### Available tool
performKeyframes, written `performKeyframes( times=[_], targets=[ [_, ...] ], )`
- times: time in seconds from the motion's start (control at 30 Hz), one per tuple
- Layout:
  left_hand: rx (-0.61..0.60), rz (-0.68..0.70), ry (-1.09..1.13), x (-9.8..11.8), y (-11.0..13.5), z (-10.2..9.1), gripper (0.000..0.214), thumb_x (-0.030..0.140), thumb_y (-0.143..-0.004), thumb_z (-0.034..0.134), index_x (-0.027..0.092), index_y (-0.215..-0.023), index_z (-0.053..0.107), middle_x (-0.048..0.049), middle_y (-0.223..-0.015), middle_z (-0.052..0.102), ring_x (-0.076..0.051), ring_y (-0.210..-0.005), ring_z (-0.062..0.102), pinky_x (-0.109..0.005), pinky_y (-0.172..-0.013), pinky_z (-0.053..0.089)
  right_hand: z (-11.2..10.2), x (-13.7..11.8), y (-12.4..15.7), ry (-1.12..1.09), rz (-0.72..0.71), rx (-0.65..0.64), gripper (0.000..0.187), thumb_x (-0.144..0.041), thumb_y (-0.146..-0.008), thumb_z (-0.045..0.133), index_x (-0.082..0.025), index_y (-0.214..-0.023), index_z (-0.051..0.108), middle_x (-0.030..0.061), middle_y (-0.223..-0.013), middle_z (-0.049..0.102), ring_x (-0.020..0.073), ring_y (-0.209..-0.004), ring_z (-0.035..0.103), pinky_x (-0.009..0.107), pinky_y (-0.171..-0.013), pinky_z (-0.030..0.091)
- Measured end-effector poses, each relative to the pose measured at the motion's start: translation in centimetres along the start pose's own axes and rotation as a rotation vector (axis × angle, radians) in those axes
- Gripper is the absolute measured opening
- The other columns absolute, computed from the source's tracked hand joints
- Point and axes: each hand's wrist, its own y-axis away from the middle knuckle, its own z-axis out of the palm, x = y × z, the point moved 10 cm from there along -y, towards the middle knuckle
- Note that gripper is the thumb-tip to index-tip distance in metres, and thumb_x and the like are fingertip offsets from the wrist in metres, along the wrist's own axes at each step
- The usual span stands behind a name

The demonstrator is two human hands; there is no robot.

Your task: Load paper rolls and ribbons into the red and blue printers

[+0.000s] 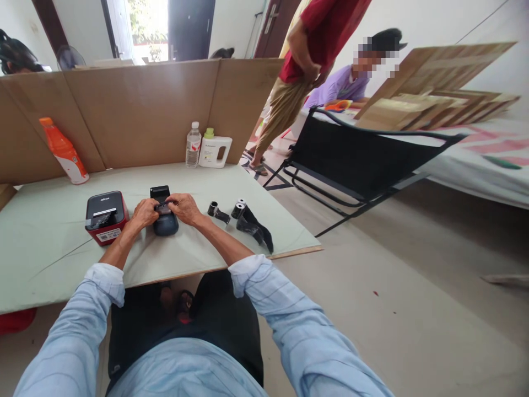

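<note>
A small dark device, which looks like a portable label printer with its lid flipped up, rests on the pale green table. My left hand grips its left side, fingers closed near the opened middle. From the right, my right hand reaches in with thumb and fingers pinched at the same spot; anything small between them is hidden. Just left of my left forearm stands a boxy red and black printer. Small rolls of black ribbon, with loose black strips trailing, lie right of my right hand.
A cardboard screen lines the table's back. Before it stand an orange bottle, a clear water bottle and a white jug. Right of the table are a black folding chair, a standing person and a person in purple near cardboard.
</note>
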Motion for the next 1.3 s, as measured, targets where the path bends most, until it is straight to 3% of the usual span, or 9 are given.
performKeyframes(
  times=[0.27, 0.53, 0.63, 0.77, 0.9, 1.0, 1.1, 1.2, 1.3],
  targets=[
    [0.052, 0.182, 0.171, 0.6, 0.7, -0.2, 0.027, 0.027, -0.087, 0.062, 0.017, -0.097, 0.085, -0.0101, -0.102, 0.081, -0.024, -0.091, 0.072, -0.032, -0.086, 0.054, 0.5, -0.2, 1.3, 0.066, -0.057, 0.004, 0.024, -0.016, -0.093, 0.061, -0.024, -0.103, 0.081, 0.0037, -0.103, 0.081, 0.0195, -0.09, 0.071, 0.031, -0.088, 0.053],
    [0.093, 0.273, 0.243, -0.9, 1.7, 0.3, 0.032, 0.015, -0.081, 0.059, 0.022, -0.1, 0.084, -0.0079, -0.123, 0.076, -0.024, -0.115, 0.07, -0.039, -0.112, 0.052, 1.5, -1.8, 5.3, 0.173, -0.253, 0.025, 0.021, -0.02, -0.103, 0.059, -0.022, -0.109, 0.079, 0.0109, -0.115, 0.076, 0.0241, -0.108, 0.066, 0.036, -0.095, 0.053],
    [0.201, 0.131, 0.313, -3.3, 1.1, -0.5, 0.049, 0.011, -0.076, 0.057, 0.02, -0.12, 0.079, -0.01, -0.131, 0.071, -0.025, -0.12, 0.068, -0.041, -0.113, 0.052, 2.1, -1.8, 6.4, 0.204, -0.282, 0.057, 0.02, -0.019, -0.103, 0.06, -0.023, -0.11, 0.079, 0.0108, -0.118, 0.074, 0.0248, -0.113, 0.063, 0.037, -0.096, 0.054],
    [0.291, -0.221, 0.513, -7.1, -0.7, -0.1, 0.063, 0.01, -0.073, 0.06, 0.014, -0.136, 0.068, -0.0152, -0.134, 0.071, -0.028, -0.115, 0.069, -0.042, -0.107, 0.055, 2.7, -1.8, 7.2, 0.243, -0.308, 0.1, 0.022, -0.018, -0.102, 0.059, -0.024, -0.112, 0.079, 0.0112, -0.123, 0.072, 0.0261, -0.115, 0.061, 0.04, -0.098, 0.055],
    [0.314, -0.31, 0.657, -7.4, -2.6, 0.9, 0.071, 0.013, -0.074, 0.063, 0.012, -0.144, 0.059, -0.0162, -0.132, 0.072, -0.028, -0.119, 0.069, -0.04, -0.098, 0.058, 2.8, -1.9, 7.5, 0.255, -0.32, 0.135, 0.024, -0.016, -0.102, 0.058, -0.023, -0.113, 0.079, 0.0122, -0.124, 0.072, 0.0265, -0.115, 0.061, 0.04, -0.098, 0.056],
    [0.338, -0.29, 0.708, -7.1, -3.1, 1.1, 0.072, 0.016, -0.076, 0.063, 0.011, -0.147, 0.057, -0.0169, -0.132, 0.072, -0.028, -0.115, 0.071, -0.04, -0.095, 0.061, 3.0, -1.9, 7.6, 0.263, -0.329, 0.145, 0.024, -0.015, -0.102, 0.059, -0.022, -0.113, 0.079, 0.0124, -0.124, 0.072, 0.0267, -0.114, 0.062, 0.04, -0.095, 0.056],
    [0.367, -0.169, 0.737, -6.5, -2.5, 0.5, 0.06, 0.018, -0.077, 0.061, 0.012, -0.136, 0.068, -0.0139, -0.125, 0.075, -0.028, -0.113, 0.072, -0.045, -0.104, 0.058, 3.0, -1.9, 7.8, 0.254, -0.339, 0.158, 0.024, -0.016, -0.102, 0.059, -0.021, -0.114, 0.079, 0.0131, -0.124, 0.072, 0.0271, -0.115, 0.062, 0.04, -0.096, 0.057],
    [0.371, 0.028, 0.645, -4.9, -0.9, -0.4, 0.046, 0.022, -0.081, 0.061, 0.017, -0.124, 0.076, -0.0117, -0.127, 0.074, -0.028, -0.123, 0.069, -0.047, -0.116, 0.051, 2.9, -1.7, 7.9, 0.233, -0.319, 0.178, 0.023, -0.016, -0.102, 0.059, -0.022, -0.114, 0.079, 0.0135, -0.124, 0.07, 0.0272, -0.116, 0.062, 0.041, -0.097, 0.057],
    [0.302, 0.124, 0.545, -3.8, 1.2, 0.0, 0.041, 0.024, -0.085, 0.061, 0.021, -0.122, 0.078, -0.0113, -0.141, 0.068, -0.029, -0.136, 0.061, -0.049, -0.119, 0.05, 2.9, -1.5, 7.9, 0.216, -0.286, 0.183, 0.022, -0.016, -0.1, 0.063, -0.023, -0.113, 0.079, 0.0126, -0.121, 0.068, 0.0259, -0.113, 0.062, 0.04, -0.097, 0.057]
  ],
)
